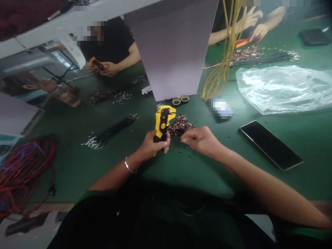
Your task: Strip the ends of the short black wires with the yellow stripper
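My left hand [151,144] is wrapped round the handles of a yellow-and-black wire stripper [163,121], held upright with its jaws at the top. Just right of it, a heap of short wire offcuts [181,123] with coppery ends lies on the green table. My right hand [203,139] is closed in a pinch at the heap's near right edge; whatever its fingertips hold is too small to make out. A few dark scraps [190,157] are scattered below that hand. Off to the left lies a bundle of black wires [114,130] with bare silvery ends.
A grey partition [176,52] stands ahead, with tape rolls [181,100] at its foot. To the right are a phone [271,145], a clear plastic bag [285,88] and hanging yellow cables [225,52]. Red cables [26,169] lie coiled at left. Co-workers' hands [110,68] work across the table.
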### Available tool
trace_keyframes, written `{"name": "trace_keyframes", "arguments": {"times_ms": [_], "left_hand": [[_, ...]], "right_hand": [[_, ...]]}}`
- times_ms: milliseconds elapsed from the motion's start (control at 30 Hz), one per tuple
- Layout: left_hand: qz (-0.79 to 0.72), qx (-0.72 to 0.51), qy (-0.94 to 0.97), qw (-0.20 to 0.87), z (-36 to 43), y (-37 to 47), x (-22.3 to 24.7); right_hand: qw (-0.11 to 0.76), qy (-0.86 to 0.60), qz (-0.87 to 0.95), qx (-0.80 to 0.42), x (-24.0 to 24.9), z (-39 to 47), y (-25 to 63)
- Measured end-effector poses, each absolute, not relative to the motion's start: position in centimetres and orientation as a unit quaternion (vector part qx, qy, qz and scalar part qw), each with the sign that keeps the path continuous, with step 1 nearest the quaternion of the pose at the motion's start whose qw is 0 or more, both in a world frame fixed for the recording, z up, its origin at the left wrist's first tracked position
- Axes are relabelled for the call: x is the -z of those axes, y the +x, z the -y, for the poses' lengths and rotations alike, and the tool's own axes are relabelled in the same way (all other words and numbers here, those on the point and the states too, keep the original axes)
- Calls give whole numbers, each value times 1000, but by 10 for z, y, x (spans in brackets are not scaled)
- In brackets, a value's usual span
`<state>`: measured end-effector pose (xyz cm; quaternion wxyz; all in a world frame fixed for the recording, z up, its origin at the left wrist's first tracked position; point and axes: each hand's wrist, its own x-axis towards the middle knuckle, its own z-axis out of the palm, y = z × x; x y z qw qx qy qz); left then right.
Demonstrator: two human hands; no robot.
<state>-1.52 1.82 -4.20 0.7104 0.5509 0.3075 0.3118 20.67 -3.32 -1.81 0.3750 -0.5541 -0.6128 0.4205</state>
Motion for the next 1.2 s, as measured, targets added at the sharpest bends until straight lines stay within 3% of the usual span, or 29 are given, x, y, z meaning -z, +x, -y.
{"name": "trace_keyframes", "arguments": {"times_ms": [100,633,900,1200], "left_hand": [[-310,-322,545,709,-19,-14,41],[-203,-283,550,759,-23,-16,40],[-174,-269,547,774,-23,-18,41],[-183,-235,604,739,-17,-17,37]], "right_hand": [[413,-571,578,-411,10,31,218],[427,-579,567,-402,3,33,212],[374,-616,578,-382,-3,36,205],[379,-629,558,-387,-8,42,193]]}}
